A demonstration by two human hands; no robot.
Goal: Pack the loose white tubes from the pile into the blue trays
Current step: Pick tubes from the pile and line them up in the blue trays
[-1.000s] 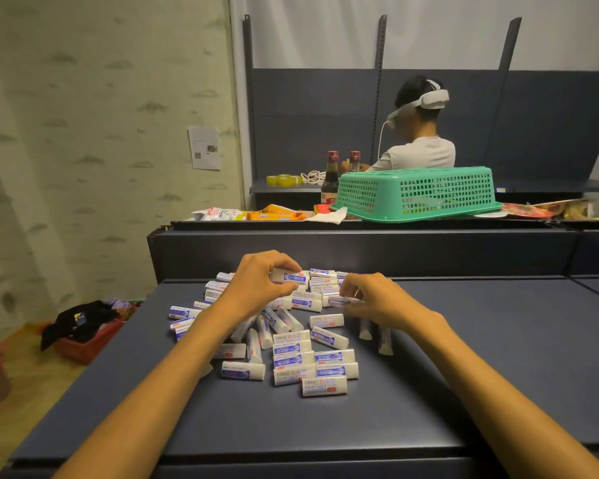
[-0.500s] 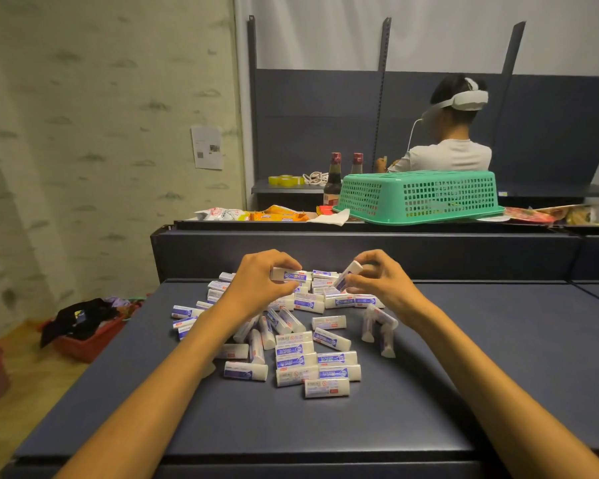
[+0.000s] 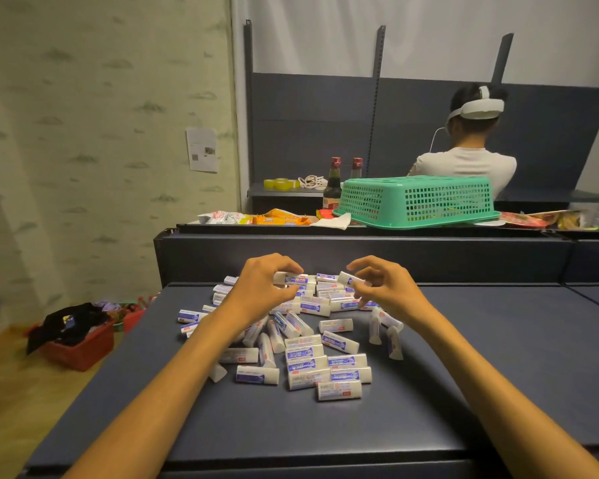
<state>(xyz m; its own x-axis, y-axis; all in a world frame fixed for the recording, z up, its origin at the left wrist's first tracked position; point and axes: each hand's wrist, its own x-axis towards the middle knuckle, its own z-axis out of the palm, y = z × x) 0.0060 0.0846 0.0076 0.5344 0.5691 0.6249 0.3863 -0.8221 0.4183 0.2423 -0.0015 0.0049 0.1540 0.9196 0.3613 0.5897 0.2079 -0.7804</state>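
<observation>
A pile of several white tubes (image 3: 308, 350) with blue labels lies spread on the dark blue table (image 3: 481, 375). My left hand (image 3: 261, 288) hovers over the pile's far left part and grips one tube (image 3: 293, 278) between thumb and fingers. My right hand (image 3: 382, 288) is raised over the pile's far right part and pinches another tube (image 3: 350, 279) at its fingertips. A few tubes (image 3: 384, 331) stand on their caps under my right wrist. No blue tray is in view.
A raised dark ledge (image 3: 360, 250) runs behind the table. On it sit an upturned green basket (image 3: 415, 200), snack packets (image 3: 256, 217) and dark bottles (image 3: 332, 183). A person with a headset (image 3: 471, 140) sits beyond. A red bin (image 3: 80, 344) stands on the floor at left.
My right hand has lifted a tube off the pile and brought it toward my left hand. My left hand has kept its tube. The view has swung left.
</observation>
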